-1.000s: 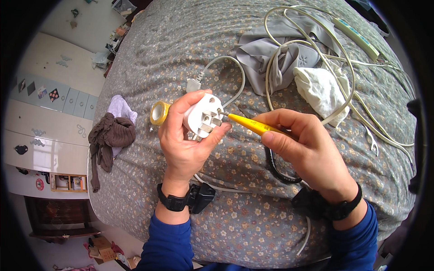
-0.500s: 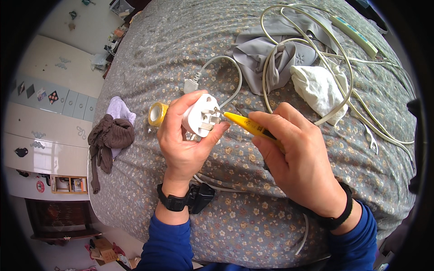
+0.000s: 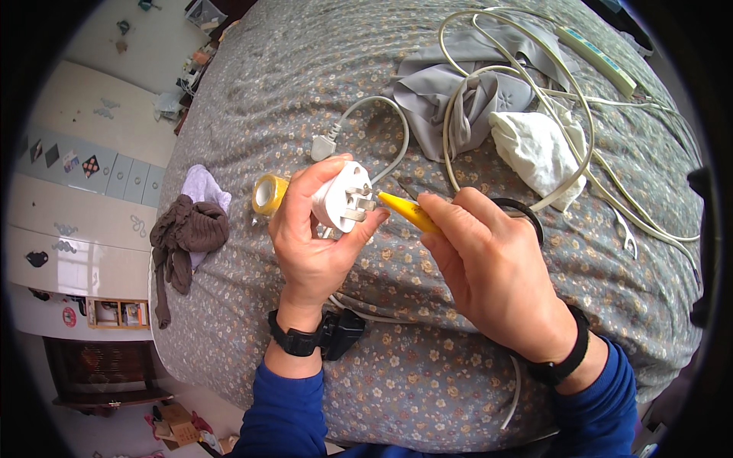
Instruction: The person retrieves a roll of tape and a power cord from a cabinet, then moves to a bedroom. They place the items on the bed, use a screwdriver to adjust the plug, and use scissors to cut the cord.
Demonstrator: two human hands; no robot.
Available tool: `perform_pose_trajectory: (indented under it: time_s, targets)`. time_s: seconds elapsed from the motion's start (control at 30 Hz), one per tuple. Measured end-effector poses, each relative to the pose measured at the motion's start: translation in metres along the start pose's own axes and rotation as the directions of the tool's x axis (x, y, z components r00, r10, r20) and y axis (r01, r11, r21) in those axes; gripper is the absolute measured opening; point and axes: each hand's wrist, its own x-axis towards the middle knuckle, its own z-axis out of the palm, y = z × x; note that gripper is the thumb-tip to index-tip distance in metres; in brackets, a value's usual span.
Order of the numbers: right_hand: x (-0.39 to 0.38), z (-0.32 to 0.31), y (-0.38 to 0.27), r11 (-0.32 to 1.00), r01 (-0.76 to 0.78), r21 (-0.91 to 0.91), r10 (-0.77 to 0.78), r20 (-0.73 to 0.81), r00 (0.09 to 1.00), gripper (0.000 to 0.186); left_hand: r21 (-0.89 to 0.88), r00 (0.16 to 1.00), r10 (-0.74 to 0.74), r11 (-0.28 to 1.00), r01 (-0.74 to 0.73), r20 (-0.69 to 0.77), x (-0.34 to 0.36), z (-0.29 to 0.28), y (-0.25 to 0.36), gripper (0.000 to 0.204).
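My left hand is closed around a white plug, its flat metal pins turned to the right. In my right hand is a yellow pen-shaped tester with a tapered tip. That tip lies just right of the pins, with a small gap between them. Behind my right hand show a black loop handle and a thin dark blade, apparently scissors lying on the bed. Beyond my left hand, a second white plug on a curved cord rests on the cover. A yellow tape roll sits to its left.
Coiled white cable lies over grey cloth and white cloth at the right. A power strip is at the far right. Brown cloth lies at the left edge of the flowered bedspread.
The tester's tip has drawn slightly back from the plug's pins, and my right hand has turned a little. The black loop handle has come into sight behind it. My left hand has hardly moved.
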Motion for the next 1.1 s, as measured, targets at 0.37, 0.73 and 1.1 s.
perform_pose_trajectory:
  time_s: [0.37, 0.73, 1.1]
  targets:
    - [0.005, -0.004, 0.003, 0.915, -0.167, 0.367, 0.151, 0.073, 0.986, 0.020, 0.053, 1.000, 0.028, 0.998, -0.028, -0.009, -0.001, 0.002, -0.001, 0.059]
    - [0.012, -0.017, 0.017, 0.302, -0.659, 0.689, 0.353, 0.561, 0.749, 0.026, 0.106, 0.998, 0.038, 0.993, -0.043, 0.051, -0.001, 0.002, 0.000, 0.060]
    - [0.002, -0.001, 0.005, 0.941, -0.104, 0.321, 0.105, 0.016, 0.994, 0.030, -0.064, 0.994, -0.102, 0.993, 0.104, 0.026, -0.004, 0.000, 0.003, 0.062]
